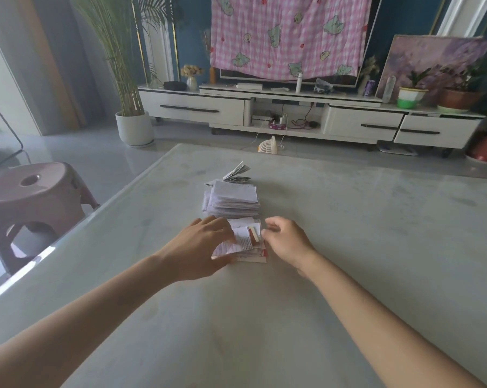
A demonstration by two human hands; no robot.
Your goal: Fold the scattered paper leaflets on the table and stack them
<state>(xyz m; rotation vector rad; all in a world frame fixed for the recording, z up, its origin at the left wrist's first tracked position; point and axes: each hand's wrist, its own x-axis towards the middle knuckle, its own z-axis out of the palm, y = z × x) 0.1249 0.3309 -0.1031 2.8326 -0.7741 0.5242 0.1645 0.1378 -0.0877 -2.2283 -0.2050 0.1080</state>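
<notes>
Roughly midway across the pale marble-look table (348, 247), a small folded paper leaflet with red and white print (249, 242) lies on a few similar ones, on the side toward the near edge. Just beyond it, toward the far edge, a taller stack of folded white printed leaflets (233, 201) is seen, and behind that a loose, half-sprung folded leaflet (236, 172). The paper is judged to be very light, thin and limp, easily creased or slid on the smooth top, and springy at its folds. It is best pinned flat with one hand and taken by a free edge or corner with the other. The left hand (200, 247) is laid over the leaflet's left part, fingers fairly straight and pressing down, nothing gripped. The right hand (287, 239) is held at the leaflet's right edge with fingers curled; whether the edge is pinched or only touched cannot be told. A mauve plastic stool (32, 197) stands off the table's left edge.
</notes>
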